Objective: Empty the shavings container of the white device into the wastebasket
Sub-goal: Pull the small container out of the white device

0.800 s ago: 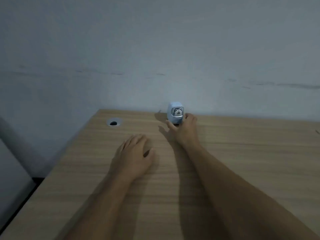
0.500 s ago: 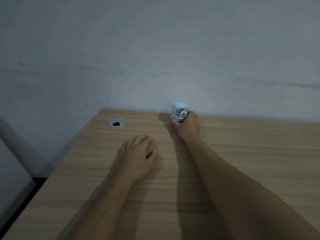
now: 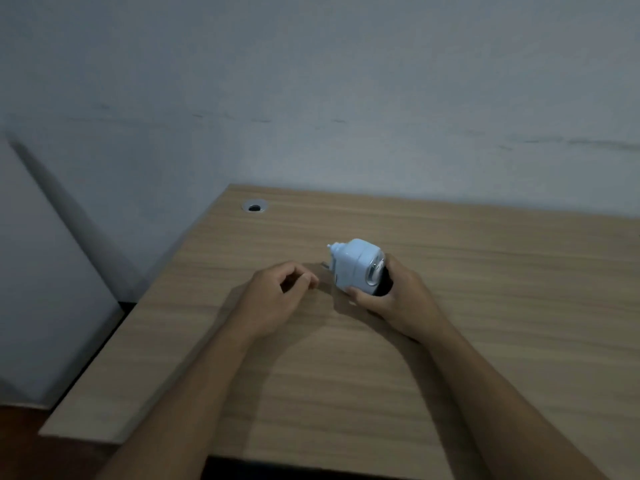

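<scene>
Wood-grain desk (image 3: 485, 306) fills the lower view, set against a pale wall, with a round cable hole (image 3: 255, 206) near its far left corner. Moving rightward, the left hand (image 3: 277, 299) hovers low over the desk with its fingers loosely curled toward the thumb, gripping nothing; it sits just beside the sharpener, apart from it. Next comes the white sharpener (image 3: 356, 265), tipped onto its side and lifted off the desk surface, a small nub and a short peg pointing left toward the empty hand. Its right end is clasped by the right hand (image 3: 398, 299), whose fingers wrap underneath and thumb rests behind, over a dark part that may be the shavings container, though the dim light leaves that uncertain. No wastebasket is in view. The step in hand looks like getting the sharpener held securely so the container can be freed; the emptying itself is not yet begun. The next move seems to call for the left hand to steady the white body while the right draws the container out, keeping it level so shavings do not spill onto the desk, then finding the basket, likely somewhere below the desk edge.
</scene>
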{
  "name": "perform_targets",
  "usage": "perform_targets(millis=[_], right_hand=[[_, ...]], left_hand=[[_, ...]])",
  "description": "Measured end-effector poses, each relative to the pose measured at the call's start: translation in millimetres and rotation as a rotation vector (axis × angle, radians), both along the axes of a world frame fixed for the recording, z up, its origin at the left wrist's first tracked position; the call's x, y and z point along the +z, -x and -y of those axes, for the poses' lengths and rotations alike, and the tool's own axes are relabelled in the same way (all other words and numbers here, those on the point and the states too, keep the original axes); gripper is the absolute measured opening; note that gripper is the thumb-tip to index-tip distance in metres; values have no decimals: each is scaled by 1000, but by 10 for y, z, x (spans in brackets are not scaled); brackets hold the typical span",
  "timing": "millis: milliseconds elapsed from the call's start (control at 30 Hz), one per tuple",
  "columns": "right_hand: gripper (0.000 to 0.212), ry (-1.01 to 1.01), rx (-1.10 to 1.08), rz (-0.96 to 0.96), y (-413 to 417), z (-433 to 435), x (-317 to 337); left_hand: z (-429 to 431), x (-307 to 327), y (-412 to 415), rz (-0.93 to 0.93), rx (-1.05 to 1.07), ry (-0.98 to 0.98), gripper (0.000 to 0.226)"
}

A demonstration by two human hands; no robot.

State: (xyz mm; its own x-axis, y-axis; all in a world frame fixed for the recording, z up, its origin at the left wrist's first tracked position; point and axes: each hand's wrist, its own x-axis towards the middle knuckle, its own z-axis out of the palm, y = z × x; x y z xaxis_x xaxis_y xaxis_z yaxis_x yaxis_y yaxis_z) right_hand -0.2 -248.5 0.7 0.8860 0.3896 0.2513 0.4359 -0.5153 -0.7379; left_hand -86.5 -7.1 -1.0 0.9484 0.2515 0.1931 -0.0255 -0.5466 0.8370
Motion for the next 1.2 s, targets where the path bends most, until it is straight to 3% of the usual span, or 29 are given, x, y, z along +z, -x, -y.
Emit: perform_targets(millis=[133, 267, 333, 533, 667, 833, 1000, 1133, 1200], right_hand=[[68, -57, 96, 0, 395, 170, -37], [75, -72, 183, -9, 675, 302, -38], [76, -49, 225, 5, 772, 329, -27], [77, -7, 307, -19, 891, 325, 25], [77, 14, 327, -38, 901, 342, 56], [75, 44, 342, -67, 885, 405, 42], [75, 22, 356, -74, 891, 443, 21], [75, 31, 352, -113, 916, 423, 57], [88, -48, 353, -209, 912, 425, 136]], left_hand=[[104, -74, 450, 38, -113, -80, 18], [173, -45, 765, -16, -198, -202, 54], [193, -15, 851, -35, -225, -201, 60], [214, 125, 977, -141, -229, -135, 50], [184, 156, 1021, -128, -264, -32, 50], [27, 109, 1243, -101, -199, -37, 49], [-291, 79, 1650, -165, -90, -144, 69], [-468, 45, 1975, -110, -45, -4, 69], [-531, 13, 2094, -79, -38, 55, 66]])
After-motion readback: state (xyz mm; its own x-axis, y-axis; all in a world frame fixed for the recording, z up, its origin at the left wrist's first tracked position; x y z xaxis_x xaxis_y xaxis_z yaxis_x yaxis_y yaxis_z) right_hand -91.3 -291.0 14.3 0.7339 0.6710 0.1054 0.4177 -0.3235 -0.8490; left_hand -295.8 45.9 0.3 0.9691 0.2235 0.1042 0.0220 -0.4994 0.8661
